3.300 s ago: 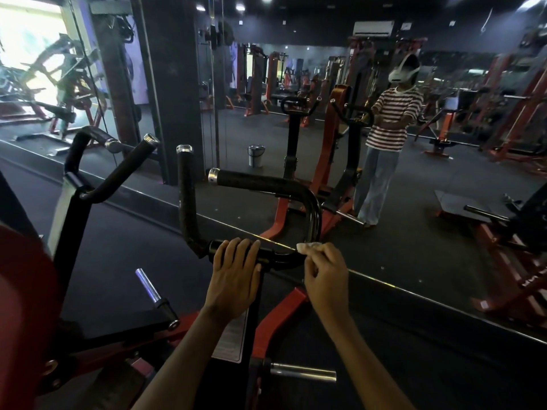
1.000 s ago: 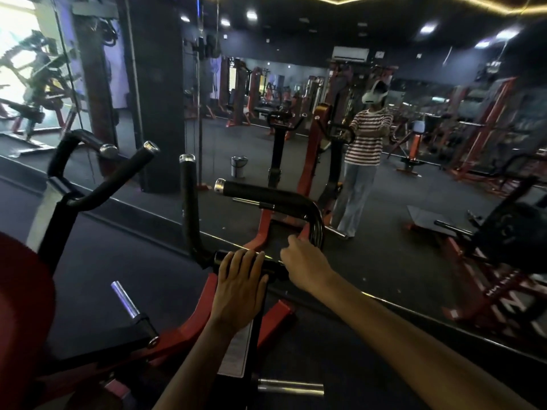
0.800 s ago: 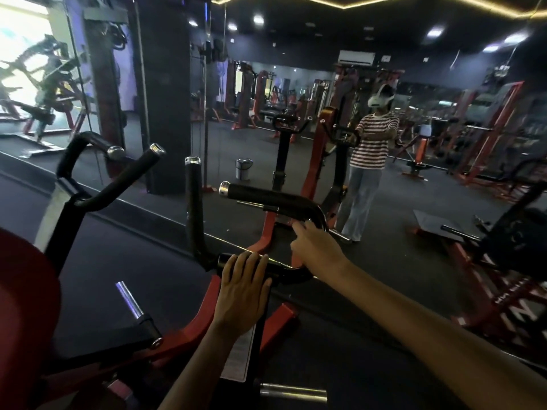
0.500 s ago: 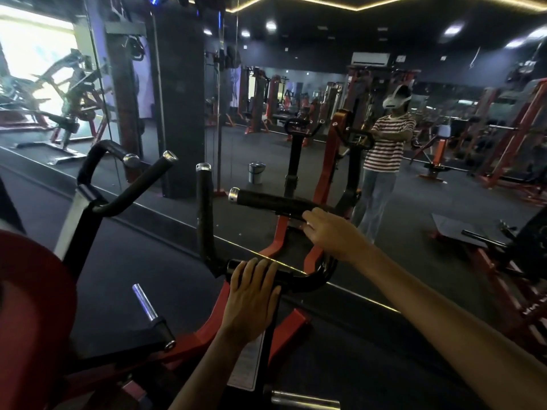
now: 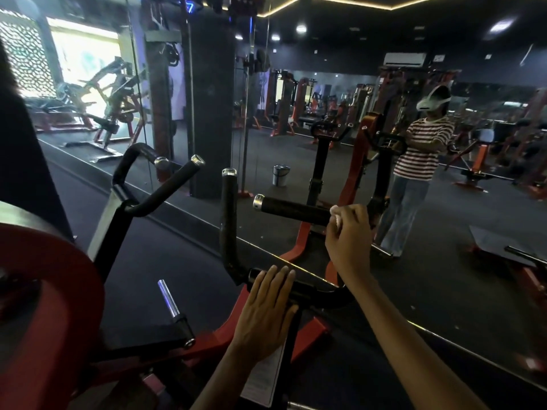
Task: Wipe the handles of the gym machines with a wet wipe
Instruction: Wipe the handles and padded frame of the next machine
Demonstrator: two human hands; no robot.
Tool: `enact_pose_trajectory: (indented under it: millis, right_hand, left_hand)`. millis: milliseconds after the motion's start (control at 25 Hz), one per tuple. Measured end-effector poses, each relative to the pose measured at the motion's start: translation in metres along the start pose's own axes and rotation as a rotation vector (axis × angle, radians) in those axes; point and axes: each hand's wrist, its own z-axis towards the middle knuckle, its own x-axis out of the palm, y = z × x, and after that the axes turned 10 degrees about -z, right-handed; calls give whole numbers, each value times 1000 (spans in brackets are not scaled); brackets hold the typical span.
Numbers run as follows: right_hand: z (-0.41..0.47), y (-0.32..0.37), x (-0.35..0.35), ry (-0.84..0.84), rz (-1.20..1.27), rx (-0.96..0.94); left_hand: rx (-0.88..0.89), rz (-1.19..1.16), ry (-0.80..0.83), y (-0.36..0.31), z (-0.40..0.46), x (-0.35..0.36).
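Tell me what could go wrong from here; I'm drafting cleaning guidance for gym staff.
The small wet wipe shows only at the right hand fingertips, so it may cover little of the horizontal handle or slip out. The left hand rests flat on the lower bar; if the arm pivots, it could slide off.

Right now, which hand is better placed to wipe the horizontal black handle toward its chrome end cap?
The right hand. It already pinches the wet wipe against the horizontal handle, so it may slide straight toward the chrome end cap. The left hand rests flat on the lower bar and holds nothing.
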Motion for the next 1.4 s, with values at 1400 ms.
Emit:
enact_pose_trajectory:
  millis: [1400]
  right_hand:
    - [16, -28, -29, 209, -7, 224]
  left_hand:
    - [-68, -23, -62, 29, -2, -14]
